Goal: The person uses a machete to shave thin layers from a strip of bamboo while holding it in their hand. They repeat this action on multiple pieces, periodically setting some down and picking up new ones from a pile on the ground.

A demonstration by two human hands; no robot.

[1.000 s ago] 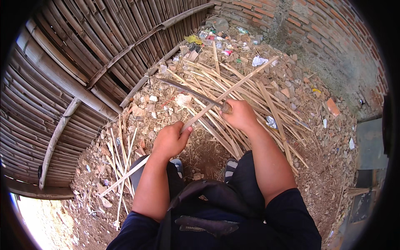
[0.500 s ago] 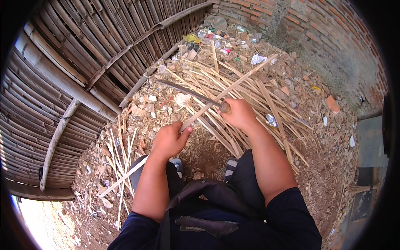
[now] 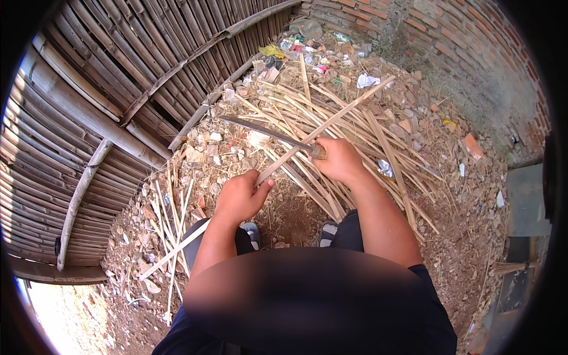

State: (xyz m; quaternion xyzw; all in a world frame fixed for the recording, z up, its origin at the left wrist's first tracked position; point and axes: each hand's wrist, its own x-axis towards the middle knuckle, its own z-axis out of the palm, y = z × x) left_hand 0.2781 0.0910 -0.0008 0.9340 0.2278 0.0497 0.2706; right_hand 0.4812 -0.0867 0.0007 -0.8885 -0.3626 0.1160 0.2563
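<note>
The left hand (image 3: 238, 198) is closed around a long pale strip (image 3: 338, 120), thumb along its top, while the right hand (image 3: 339, 160) is clamped on the handle of a long knife (image 3: 260, 128). The strip slants up and away from under the left forearm, and the blade crosses it just beside the right hand. Working the blade along it probably calls for light, even pressure, a shallow angle and left fingers well clear of the edge. Beyond lie piled strips (image 3: 389, 161), then scattered litter (image 3: 272, 51); no brand, label or writing is readable.
</note>
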